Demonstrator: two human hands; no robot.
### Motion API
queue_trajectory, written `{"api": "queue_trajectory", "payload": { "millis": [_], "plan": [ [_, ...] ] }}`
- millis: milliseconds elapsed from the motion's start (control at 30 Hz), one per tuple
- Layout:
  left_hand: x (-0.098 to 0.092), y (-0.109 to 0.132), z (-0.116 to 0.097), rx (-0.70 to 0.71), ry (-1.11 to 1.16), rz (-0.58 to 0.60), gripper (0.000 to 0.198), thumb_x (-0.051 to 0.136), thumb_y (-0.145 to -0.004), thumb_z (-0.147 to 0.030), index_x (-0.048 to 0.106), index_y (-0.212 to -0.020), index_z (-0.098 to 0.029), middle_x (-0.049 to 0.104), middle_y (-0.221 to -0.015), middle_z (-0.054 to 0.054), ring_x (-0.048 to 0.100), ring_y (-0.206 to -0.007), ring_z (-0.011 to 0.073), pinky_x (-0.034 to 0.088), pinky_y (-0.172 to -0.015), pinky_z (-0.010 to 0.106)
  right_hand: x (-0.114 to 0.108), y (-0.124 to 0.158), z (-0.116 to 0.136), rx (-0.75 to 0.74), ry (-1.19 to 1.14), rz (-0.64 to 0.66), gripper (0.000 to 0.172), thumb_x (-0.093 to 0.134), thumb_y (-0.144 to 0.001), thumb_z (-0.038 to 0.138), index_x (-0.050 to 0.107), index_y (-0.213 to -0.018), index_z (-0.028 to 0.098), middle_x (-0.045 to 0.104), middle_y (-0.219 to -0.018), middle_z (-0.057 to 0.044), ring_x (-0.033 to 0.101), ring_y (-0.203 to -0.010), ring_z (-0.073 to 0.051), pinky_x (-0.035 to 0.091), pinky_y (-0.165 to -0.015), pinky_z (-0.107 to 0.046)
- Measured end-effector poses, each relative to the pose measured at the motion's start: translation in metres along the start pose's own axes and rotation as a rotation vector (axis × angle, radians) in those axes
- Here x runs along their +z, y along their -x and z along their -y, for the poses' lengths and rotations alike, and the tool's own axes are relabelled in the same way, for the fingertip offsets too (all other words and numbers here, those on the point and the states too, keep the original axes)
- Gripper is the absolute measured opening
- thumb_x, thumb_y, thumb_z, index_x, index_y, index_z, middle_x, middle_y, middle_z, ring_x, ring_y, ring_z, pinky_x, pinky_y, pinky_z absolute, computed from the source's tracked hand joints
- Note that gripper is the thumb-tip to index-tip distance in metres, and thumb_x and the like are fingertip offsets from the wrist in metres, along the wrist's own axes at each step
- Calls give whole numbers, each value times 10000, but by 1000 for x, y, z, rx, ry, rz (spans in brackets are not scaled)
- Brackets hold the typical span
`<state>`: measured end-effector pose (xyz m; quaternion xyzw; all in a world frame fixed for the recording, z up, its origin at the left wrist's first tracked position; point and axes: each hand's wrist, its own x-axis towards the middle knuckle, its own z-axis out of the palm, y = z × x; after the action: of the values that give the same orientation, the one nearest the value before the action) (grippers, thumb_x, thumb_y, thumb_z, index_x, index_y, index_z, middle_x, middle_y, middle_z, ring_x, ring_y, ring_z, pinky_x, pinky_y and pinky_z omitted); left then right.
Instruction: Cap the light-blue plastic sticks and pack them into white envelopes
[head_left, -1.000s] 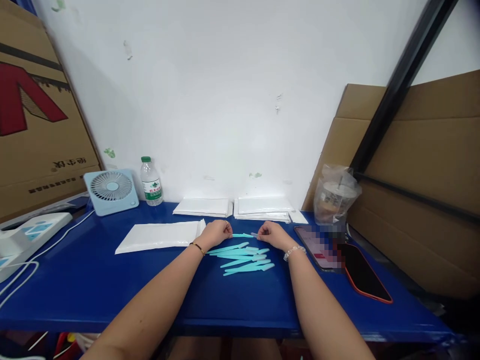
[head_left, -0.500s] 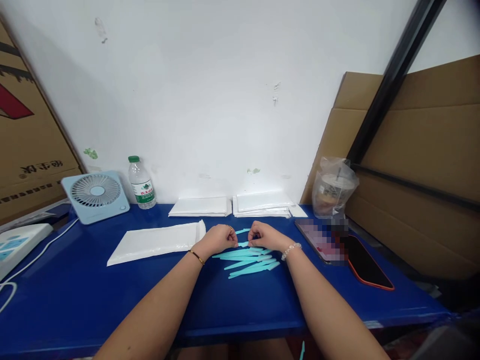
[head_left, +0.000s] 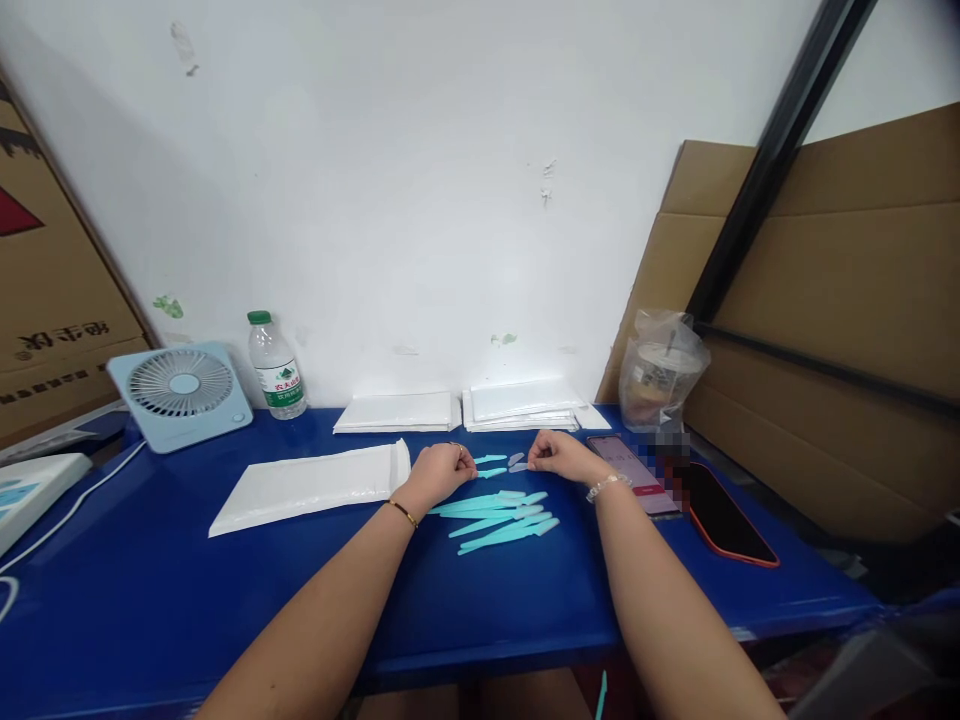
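Observation:
My left hand (head_left: 448, 470) pinches the handle end of a teal razor-like stick (head_left: 492, 472), its uncovered head pointing right. Another teal stick (head_left: 491, 458) lies just behind it. My right hand (head_left: 553, 456) is a little to the right, its fingertips closed on a small translucent cap (head_left: 520, 467). A second translucent cap (head_left: 516, 458) rests behind that one. In front of both hands, several teal sticks with pale covers (head_left: 499, 535) lie in a loose pile on the blue table (head_left: 525, 610).
A white padded envelope (head_left: 307, 485) lies to the left. White packets (head_left: 397, 411) and another stack (head_left: 521, 405) stand against the wall. A fan (head_left: 184, 385) and bottle (head_left: 277, 368) are back left; a bagged cup (head_left: 660, 380) and two phones (head_left: 731, 515) are right.
My right hand has moved right, away from my left hand, with a cap now apart from the stick. My left hand has shifted slightly back, away from the pile.

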<state>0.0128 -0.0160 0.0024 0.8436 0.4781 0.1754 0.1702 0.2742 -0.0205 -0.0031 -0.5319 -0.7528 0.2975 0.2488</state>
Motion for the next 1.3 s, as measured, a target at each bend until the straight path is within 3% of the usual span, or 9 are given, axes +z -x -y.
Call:
{"api": "queue_trajectory", "payload": {
  "millis": [100, 167, 333, 500, 600, 700, 833, 1000, 1300],
  "plan": [
    [5, -2, 6, 46, -20, -131, 339, 638, -720, -379, 648, -1031, -246, 619, -1069, 41, 530, -1014, 231, 418, -818, 296, -1, 0, -2, -3, 48, -93, 292, 712, -642, 327, 665, -878, 160, 635, -851, -38, 523, -658, -131, 415, -604, -250],
    [8, -3, 8, 78, -9, -138, 390, 612, -750, -392, 629, -1110, -243, 585, -1140, 54, 502, -1057, 238, 412, -862, 306, 2, -3, 0, -63, 72, -116, 382, 724, -635, 321, 664, -990, 194, 630, -957, -39, 517, -675, -126, 420, -627, -252],
    [10, -3, 10, 164, 38, -9, 285, 529, -820, -371, 683, -1024, -244, 627, -991, 36, 561, -919, 187, 429, -816, 274, 6, -8, 0, -49, 75, -77, 137, 653, -706, 259, 721, -801, 186, 666, -803, -25, 566, -711, -143, 420, -662, -247],
    [10, 0, 4, 203, 42, 17, 338, 543, -806, -403, 649, -1087, -247, 610, -1039, 43, 566, -911, 184, 432, -777, 265, 0, 0, 9, -63, 139, -161, 144, 648, -706, 268, 717, -801, 184, 639, -798, -25, 551, -689, -135, 414, -635, -237],
    [6, 2, 0, 170, 43, -29, 361, 556, -785, -433, 645, -1057, -215, 611, -997, 54, 570, -880, 185, 435, -719, 256, 3, 7, 24, -122, 144, -8, 160, 652, -706, 318, 714, -764, 182, 620, -770, -21, 549, -661, -126, 408, -590, -222],
    [0, 6, -3, 190, 40, 18, 287, 574, -761, -454, 671, -872, -208, 625, -864, 29, 574, -790, 163, 411, -628, 232, 10, 10, 36, -92, 169, 148, 196, 705, -640, 344, 707, -732, 170, 623, -759, -25, 555, -636, -128, 401, -543, -214],
    [-2, 9, -6, 234, 0, 120, 224, 627, -713, -426, 671, -789, -219, 637, -776, -2, 564, -691, 134, 358, -563, 219, 17, 10, 41, -56, 143, 224, 168, 666, -663, 306, 692, -743, 160, 635, -723, -27, 559, -625, -130, 406, -528, -207],
    [1, 9, -10, 147, -14, 185, 181, 594, -740, -382, 671, -767, -221, 662, -750, -10, 553, -629, 121, 327, -521, 215, 17, 12, 42, -55, 118, 286, 164, 635, -684, 293, 679, -769, 159, 643, -742, -33, 561, -636, -134, 413, -526, -205],
    [-5, 6, -2, 71, -50, 111, 164, 565, -760, -354, 652, -746, -215, 666, -755, -1, 570, -666, 134, 334, -539, 223, -4, 14, 24, 1, 127, 79, 100, 630, -693, 235, 650, -745, 152, 643, -759, -36, 575, -681, -145, 429, -606, -237]
  ]
}}
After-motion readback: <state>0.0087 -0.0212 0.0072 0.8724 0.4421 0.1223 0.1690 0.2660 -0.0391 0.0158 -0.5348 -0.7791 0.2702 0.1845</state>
